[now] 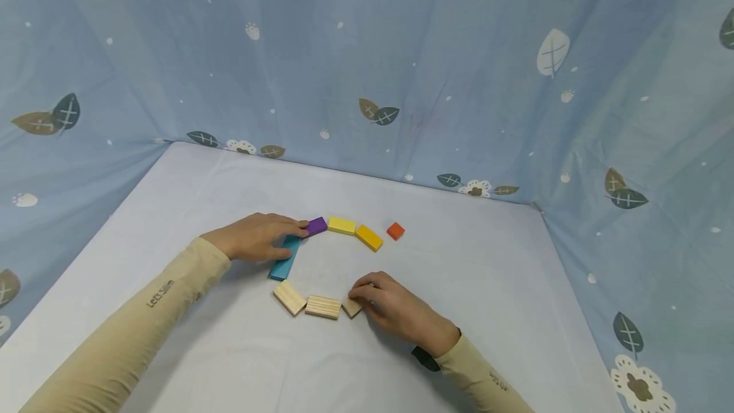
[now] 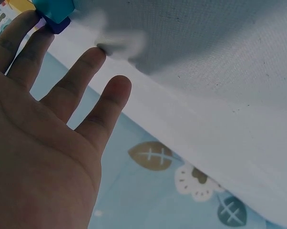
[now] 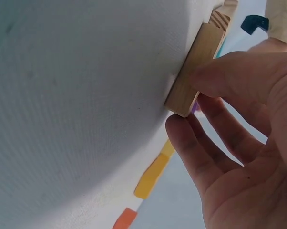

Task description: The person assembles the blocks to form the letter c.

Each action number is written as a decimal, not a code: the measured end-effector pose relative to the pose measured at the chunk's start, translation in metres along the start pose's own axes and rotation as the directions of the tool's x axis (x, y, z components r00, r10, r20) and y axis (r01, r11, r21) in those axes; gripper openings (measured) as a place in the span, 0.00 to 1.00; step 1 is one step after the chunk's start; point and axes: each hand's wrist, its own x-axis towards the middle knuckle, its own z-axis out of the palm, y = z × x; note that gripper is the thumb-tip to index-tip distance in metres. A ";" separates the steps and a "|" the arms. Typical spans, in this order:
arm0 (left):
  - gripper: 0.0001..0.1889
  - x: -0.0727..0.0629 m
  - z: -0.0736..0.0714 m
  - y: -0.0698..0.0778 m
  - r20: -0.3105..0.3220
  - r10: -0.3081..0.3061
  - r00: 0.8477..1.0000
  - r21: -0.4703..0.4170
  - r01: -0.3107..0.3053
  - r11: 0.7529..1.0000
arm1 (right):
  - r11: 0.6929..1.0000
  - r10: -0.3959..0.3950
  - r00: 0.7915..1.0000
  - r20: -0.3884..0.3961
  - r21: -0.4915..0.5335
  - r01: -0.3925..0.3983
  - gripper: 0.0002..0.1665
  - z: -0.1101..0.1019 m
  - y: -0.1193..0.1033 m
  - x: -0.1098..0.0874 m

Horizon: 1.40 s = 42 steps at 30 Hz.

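Note:
My right hand (image 1: 395, 311) holds a plain wooden block (image 3: 191, 71) at the lower right of an arc of blocks, thumb on its face and a fingertip at its end. My left hand (image 1: 255, 236) lies over the left side of the arc with its fingers extended. Its fingertips reach the purple block (image 1: 316, 227), and its thumb is at the blue block (image 1: 283, 263). In the left wrist view the fingers are spread, two of them right at the purple and blue blocks.
Two more wooden blocks (image 1: 323, 306) continue the lower row leftward. A yellow block (image 1: 342, 225) and an orange block (image 1: 369, 238) follow the purple one, and a small red block (image 1: 395, 231) lies apart. White cloth (image 1: 487, 285) covers the table; a blue patterned curtain (image 1: 321, 56) hangs behind.

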 end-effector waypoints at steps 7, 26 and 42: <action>0.27 0.001 0.000 0.000 0.003 -0.004 1.000 0.001 0.004 1.000 | 1.000 0.010 1.000 0.014 0.015 -0.010 0.18 -0.001 -0.001 -0.001; 0.27 0.000 0.000 0.002 0.003 -0.013 1.000 0.003 0.013 1.000 | 1.000 0.013 1.000 0.014 0.013 -0.014 0.18 -0.001 -0.002 -0.002; 0.27 0.000 -0.002 0.003 -0.003 0.001 1.000 0.000 -0.001 1.000 | 0.993 0.112 0.990 -0.091 0.036 -0.109 0.25 -0.020 0.012 -0.008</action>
